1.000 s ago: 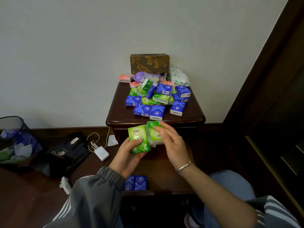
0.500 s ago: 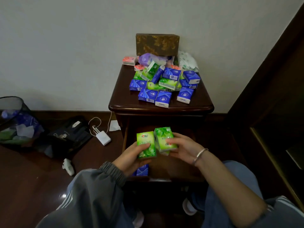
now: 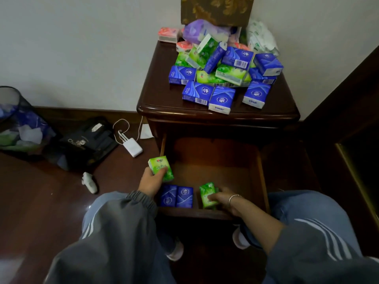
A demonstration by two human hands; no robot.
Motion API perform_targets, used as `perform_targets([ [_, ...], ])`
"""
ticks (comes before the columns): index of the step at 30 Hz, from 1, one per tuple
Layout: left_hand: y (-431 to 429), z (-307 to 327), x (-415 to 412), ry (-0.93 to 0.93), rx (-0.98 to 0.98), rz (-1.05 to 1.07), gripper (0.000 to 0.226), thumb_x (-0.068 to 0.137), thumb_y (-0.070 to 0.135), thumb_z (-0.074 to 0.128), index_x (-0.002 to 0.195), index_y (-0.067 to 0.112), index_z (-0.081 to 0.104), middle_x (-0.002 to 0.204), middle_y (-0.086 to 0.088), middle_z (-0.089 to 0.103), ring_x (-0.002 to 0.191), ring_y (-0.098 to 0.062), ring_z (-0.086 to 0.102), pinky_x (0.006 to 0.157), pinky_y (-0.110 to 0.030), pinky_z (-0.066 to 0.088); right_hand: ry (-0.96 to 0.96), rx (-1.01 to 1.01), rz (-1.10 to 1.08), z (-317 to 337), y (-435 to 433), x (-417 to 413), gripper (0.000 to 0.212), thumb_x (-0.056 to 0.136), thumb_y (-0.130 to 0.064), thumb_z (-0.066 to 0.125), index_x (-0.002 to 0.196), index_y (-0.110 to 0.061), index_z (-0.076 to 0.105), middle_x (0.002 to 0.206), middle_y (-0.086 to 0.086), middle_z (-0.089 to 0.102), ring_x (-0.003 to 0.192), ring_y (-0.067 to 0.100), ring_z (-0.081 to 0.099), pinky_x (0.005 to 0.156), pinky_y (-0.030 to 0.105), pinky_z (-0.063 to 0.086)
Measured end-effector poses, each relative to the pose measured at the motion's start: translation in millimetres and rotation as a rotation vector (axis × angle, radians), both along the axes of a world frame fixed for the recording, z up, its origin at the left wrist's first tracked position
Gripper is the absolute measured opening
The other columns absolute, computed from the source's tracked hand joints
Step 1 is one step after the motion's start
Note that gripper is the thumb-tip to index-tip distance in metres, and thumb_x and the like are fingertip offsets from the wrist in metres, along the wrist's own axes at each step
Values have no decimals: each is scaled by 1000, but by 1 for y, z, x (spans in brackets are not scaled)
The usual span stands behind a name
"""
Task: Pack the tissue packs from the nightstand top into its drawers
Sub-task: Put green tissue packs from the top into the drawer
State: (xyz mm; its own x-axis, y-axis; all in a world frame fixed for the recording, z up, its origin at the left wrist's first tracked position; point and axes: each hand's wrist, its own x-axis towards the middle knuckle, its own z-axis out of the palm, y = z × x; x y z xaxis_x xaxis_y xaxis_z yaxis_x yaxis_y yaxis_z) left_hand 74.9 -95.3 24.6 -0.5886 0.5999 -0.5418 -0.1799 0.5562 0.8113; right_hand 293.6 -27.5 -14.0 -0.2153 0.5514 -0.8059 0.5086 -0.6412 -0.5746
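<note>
Holding green pack (image 3: pixel 206 194) in drawer (image 3: pixel 215 156), right grip (image 3: pixel 221 198); tissue box (image 3: pixel 217 9) cropped.

The two hands, together a second ago, are now apart: the right hand (image 3: pixel 220 198) lowers its green tissue pack (image 3: pixel 207 194) into the drawer (image 3: pixel 263 171) beside the blue packs (image 3: pixel 176 196), while the left hand (image 3: pixel 150 181) brings the second green pack (image 3: pixel 161 167) to the drawer's left wall
</note>
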Motion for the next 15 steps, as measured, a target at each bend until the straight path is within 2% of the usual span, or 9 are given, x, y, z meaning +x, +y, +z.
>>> perform_targets([
  [2,3,-6,-1,-32,-19,8,27,88,20,64,110,8,53,114,-15,64,103,-28,62,94,-39,49,-16,-24,46,-8,2,-2,44,82,0,61,122,-16,51,102,11,64,68,13,59,51,22,47],
  [4,4,-11,-4,-41,-26,20,27,88,20,64,109,9,52,115,-15,64,104,-29,63,97,-43,49,-6,-21,51,-15,3,-2,46,80,3,61,124,-10,52,103,13,65,72,17,62,54,23,49],
  [8,1,-11,-8,-61,-8,27,31,87,19,64,113,4,54,115,-18,65,102,-29,64,96,-45,50,25,17,-29,-15,3,0,54,77,3,64,127,-12,51,102,11,66,89,28,64,78,38,55],
  [10,0,-10,-10,-66,11,27,37,88,19,63,119,0,54,116,-19,65,101,-30,65,91,-43,52,64,58,-124,-11,6,-1,56,77,4,64,130,-11,50,103,10,65,87,27,63,74,37,55],
  [13,-3,-7,-14,-126,41,50,41,90,21,60,124,0,51,117,-20,64,103,-31,65,86,-39,52,201,102,-297,5,13,-6,60,80,5,63,134,-12,43,119,13,61,89,24,63,62,27,54],
  [15,-2,1,-13,-188,52,55,38,90,24,58,122,5,53,110,-14,68,93,-24,68,77,-34,50,311,113,-344,17,26,-18,58,82,4,61,135,-12,41,125,15,58,97,27,63,63,25,53],
])
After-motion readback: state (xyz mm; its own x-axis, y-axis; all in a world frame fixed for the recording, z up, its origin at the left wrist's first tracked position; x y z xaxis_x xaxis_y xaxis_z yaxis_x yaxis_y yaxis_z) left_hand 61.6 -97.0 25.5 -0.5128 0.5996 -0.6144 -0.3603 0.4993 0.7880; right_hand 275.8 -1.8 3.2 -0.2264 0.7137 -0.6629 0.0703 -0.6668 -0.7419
